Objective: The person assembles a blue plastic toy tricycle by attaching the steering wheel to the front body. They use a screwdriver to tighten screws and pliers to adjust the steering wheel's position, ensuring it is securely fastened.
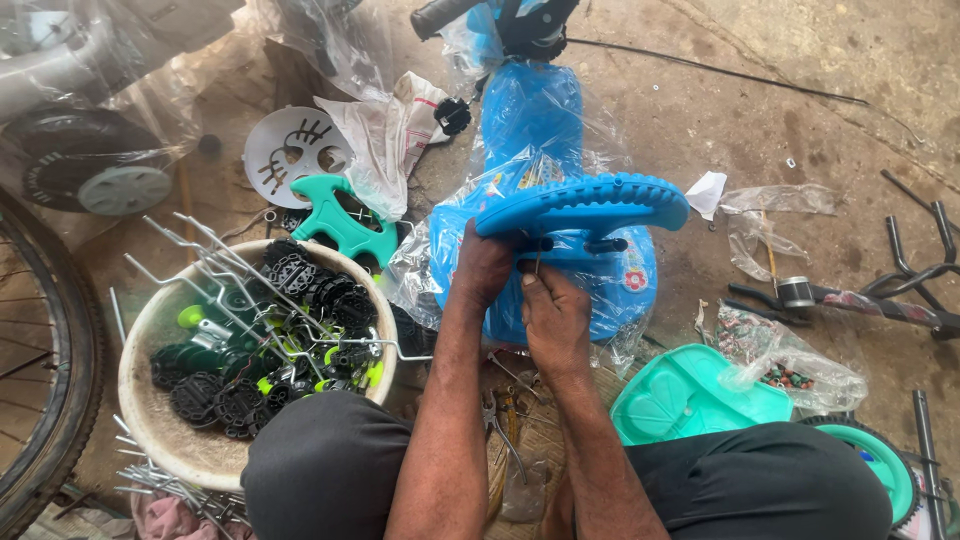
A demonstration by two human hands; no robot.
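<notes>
Sitting upright in the middle of the concrete floor (780,90), the blue plastic ride-on toy body (535,130), partly wrapped in clear film, is the biggest thing here; its long axis runs away from the person, with the black handlebar grip (440,14) at the far end. A blue seat plate (585,205) with a ribbed rim lies flat across the near end of the body, its long axis running left to right and its rounded end pointing right. Both hands work at its underside: the left hand (485,265) is closed around the plate's left edge, and the right hand (555,315) is pinched shut on a thin metal pin (538,262) standing upright just under the plate. To the left a round cream basin (160,430) holds a heap of black plastic pedals (310,285) with yellow-green reflectors, and bent wire rods (210,250) stick out over its far rim. Right of the knees a teal tray (690,400) sits on the floor with nothing visible in it but moulded shapes; a clear plastic bag (790,365) of small dark parts rests against its far edge. Beyond the basin lie a teal wheel cover (335,220) and a white disc (290,150). Pliers (500,415) lie between the knees
</notes>
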